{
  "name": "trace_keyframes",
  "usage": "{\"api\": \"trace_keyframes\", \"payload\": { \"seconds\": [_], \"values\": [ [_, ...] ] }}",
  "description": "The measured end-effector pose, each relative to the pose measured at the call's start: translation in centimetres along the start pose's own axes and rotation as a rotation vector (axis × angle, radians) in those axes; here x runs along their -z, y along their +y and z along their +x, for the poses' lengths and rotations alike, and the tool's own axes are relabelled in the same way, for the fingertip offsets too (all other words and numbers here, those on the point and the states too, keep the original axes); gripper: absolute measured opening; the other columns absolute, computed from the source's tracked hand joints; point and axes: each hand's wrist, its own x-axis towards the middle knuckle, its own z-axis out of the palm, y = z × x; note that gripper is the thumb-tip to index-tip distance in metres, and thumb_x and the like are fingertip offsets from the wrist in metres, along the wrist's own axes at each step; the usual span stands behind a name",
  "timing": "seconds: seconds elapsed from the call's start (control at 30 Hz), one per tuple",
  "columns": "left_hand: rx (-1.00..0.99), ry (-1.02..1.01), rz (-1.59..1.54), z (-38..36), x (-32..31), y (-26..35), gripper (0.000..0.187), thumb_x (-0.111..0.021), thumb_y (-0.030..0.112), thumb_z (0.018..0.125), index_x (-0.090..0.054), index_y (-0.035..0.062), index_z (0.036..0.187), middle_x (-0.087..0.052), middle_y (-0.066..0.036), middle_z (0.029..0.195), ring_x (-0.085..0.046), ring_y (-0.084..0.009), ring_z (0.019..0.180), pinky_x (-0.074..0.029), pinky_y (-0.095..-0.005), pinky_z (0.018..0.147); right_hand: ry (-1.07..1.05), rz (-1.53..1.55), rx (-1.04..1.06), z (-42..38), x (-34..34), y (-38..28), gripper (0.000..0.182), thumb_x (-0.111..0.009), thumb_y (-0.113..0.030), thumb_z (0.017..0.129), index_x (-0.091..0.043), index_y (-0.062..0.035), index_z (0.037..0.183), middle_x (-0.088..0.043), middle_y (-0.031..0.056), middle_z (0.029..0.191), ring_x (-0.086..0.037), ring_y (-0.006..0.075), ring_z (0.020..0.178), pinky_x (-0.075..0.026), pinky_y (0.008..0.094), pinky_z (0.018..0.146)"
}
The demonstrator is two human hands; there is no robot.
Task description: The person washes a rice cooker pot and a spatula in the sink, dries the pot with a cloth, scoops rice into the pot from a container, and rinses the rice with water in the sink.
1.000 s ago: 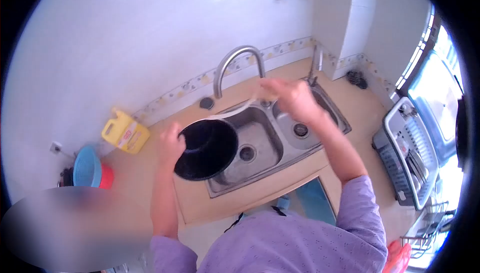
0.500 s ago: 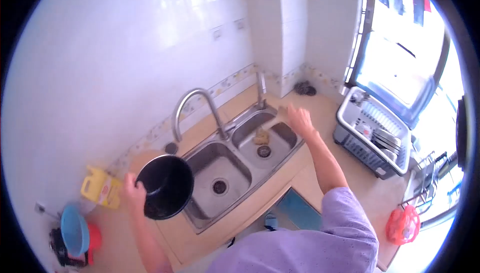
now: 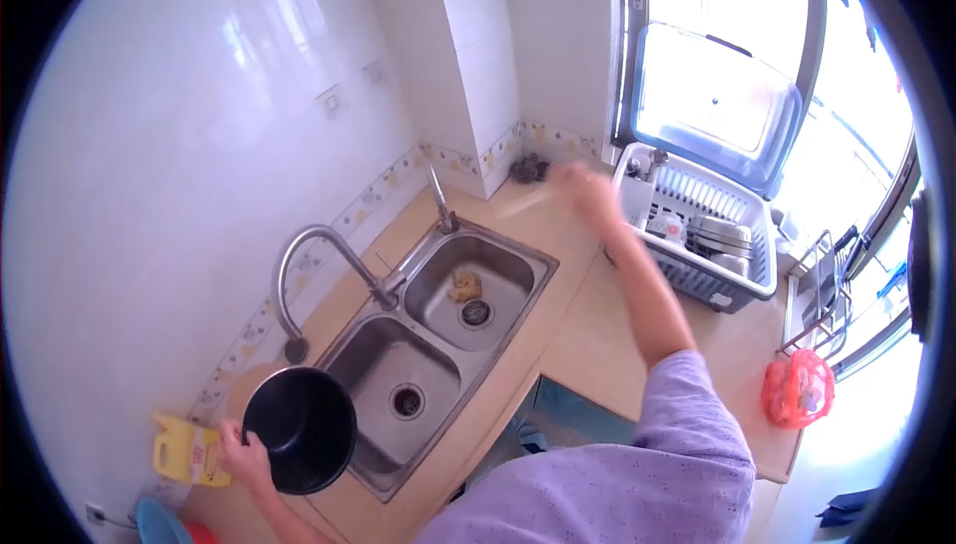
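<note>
My left hand (image 3: 245,456) grips the rim of a black round pot (image 3: 301,433), fingers outside and thumb over the edge. The pot is tilted with its dark inside showing, beside the left basin (image 3: 403,355) of the double steel sink. My right hand (image 3: 590,196) is closed and smeared by motion, raised over the counter near the dish basket (image 3: 697,270). A pale, long, thin thing (image 3: 528,202) sticks out to its left, too blurred to name. In the right basin (image 3: 498,275) lies a yellowish scrubber-like clump (image 3: 464,286) next to the drain.
A curved faucet (image 3: 329,235) and a smaller spout (image 3: 438,191) stand behind the sink. Dark scourers (image 3: 530,168) lie in the corner. A yellow jug (image 3: 189,449) stands at left, a blue basin (image 3: 159,522) below it. A red plastic bag (image 3: 799,390) sits at right, near a rack (image 3: 822,295).
My view has turned right. My right hand has moved from above the right basin toward the dish basket, with the pale thing. The pot stays in my left hand beside the sink.
</note>
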Motion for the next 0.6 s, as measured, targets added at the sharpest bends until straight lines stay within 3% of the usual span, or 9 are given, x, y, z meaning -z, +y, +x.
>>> {"api": "trace_keyframes", "payload": {
  "seconds": [0.03, 0.07, 0.2, 0.3, 0.4, 0.43, 0.53, 0.6],
  "values": [
    [-0.008, 0.002, -0.024, 0.0, -0.5, 0.2, 0.018, -0.056, -0.004, 0.064, -0.050, 0.0045, 0.078, -0.052, -0.012, 0.067, -0.053, -0.0312, 0.062, -0.041, -0.0409, 0.059, 0.145, -0.055, -0.019, 0.3, 2.6, 2.8, 0.025, -0.049, -0.026, 0.085, -0.052, -0.0070, 0.102, -0.064, 0.0143, 0.078, -0.065, 0.0326, 0.071, -0.051, 0.0448, 0.058],
    [0.019, -0.013, -0.024, -0.2, -0.9, 0.6, 0.017, -0.056, -0.003, 0.064, -0.049, 0.0041, 0.077, -0.052, -0.012, 0.067, -0.053, -0.0314, 0.062, -0.042, -0.0407, 0.059, 0.127, -0.146, -0.267, 2.0, 3.6, 6.4, 0.021, -0.051, -0.023, 0.085, -0.050, -0.0079, 0.099, -0.063, 0.0137, 0.069, -0.065, 0.0336, 0.071, -0.050, 0.0465, 0.058],
    [0.053, -0.053, 0.045, -1.0, -0.6, 3.1, 0.016, -0.056, -0.003, 0.063, -0.048, 0.0024, 0.076, -0.051, -0.013, 0.067, -0.052, -0.0318, 0.062, -0.042, -0.0402, 0.057, 0.277, -0.428, -0.425, 4.2, 8.4, 16.0, 0.008, -0.049, -0.013, 0.085, -0.051, -0.0075, 0.091, -0.063, 0.0156, 0.068, -0.065, 0.0342, 0.070, -0.051, 0.0439, 0.058],
    [0.025, -0.081, 0.063, -1.3, -1.6, 4.2, 0.016, -0.057, -0.002, 0.063, -0.048, 0.0015, 0.075, -0.050, -0.014, 0.067, -0.051, -0.0323, 0.062, -0.041, -0.0412, 0.057, 0.254, -0.556, -0.437, 6.2, 7.7, 21.4, 0.007, -0.052, -0.014, 0.084, -0.053, -0.0089, 0.089, -0.064, 0.0130, 0.070, -0.066, 0.0300, 0.070, -0.052, 0.0397, 0.059],
    [0.101, -0.151, 0.078, -1.6, -2.5, 5.5, 0.015, -0.058, -0.003, 0.064, -0.048, 0.0000, 0.075, -0.052, -0.015, 0.068, -0.053, -0.0313, 0.065, -0.042, -0.0409, 0.060, 0.171, -0.584, -0.308, 7.9, 5.3, 25.3, 0.013, -0.047, -0.018, 0.087, -0.056, -0.0086, 0.090, -0.063, 0.0161, 0.070, -0.065, 0.0331, 0.070, -0.051, 0.0424, 0.060],
    [0.147, -0.182, 0.088, -1.8, -2.8, 6.1, 0.014, -0.058, -0.004, 0.065, -0.048, -0.0007, 0.075, -0.053, -0.015, 0.069, -0.055, -0.0306, 0.066, -0.043, -0.0404, 0.061, 0.132, -0.603, -0.313, 8.4, 4.1, 26.3, 0.012, -0.050, -0.017, 0.085, -0.057, -0.0087, 0.088, -0.064, 0.0144, 0.070, -0.065, 0.0309, 0.069, -0.051, 0.0403, 0.059],
    [0.032, -0.169, 0.211, -2.4, -3.6, 6.5, 0.013, -0.060, -0.001, 0.067, -0.050, -0.0006, 0.074, -0.054, -0.016, 0.069, -0.054, -0.0306, 0.066, -0.043, -0.0402, 0.061, 0.033, -0.644, -0.247, 9.7, -0.5, 28.6, 0.014, -0.056, -0.021, 0.080, -0.061, -0.0081, 0.078, -0.065, 0.0094, 0.068, -0.066, 0.0263, 0.069, -0.052, 0.0340, 0.059],
    [0.033, -0.173, 0.225, -3.1, -4.3, 6.4, 0.016, -0.061, 0.001, 0.063, -0.049, 0.0007, 0.073, -0.052, -0.016, 0.068, -0.052, -0.0333, 0.065, -0.041, -0.0424, 0.060, -0.259, -0.557, -0.469, 9.7, -3.2, 27.7, 0.043, -0.047, -0.044, 0.086, -0.056, -0.0076, 0.108, -0.062, 0.0129, 0.101, -0.061, 0.0291, 0.095, -0.049, 0.0474, 0.077]
  ]
}}
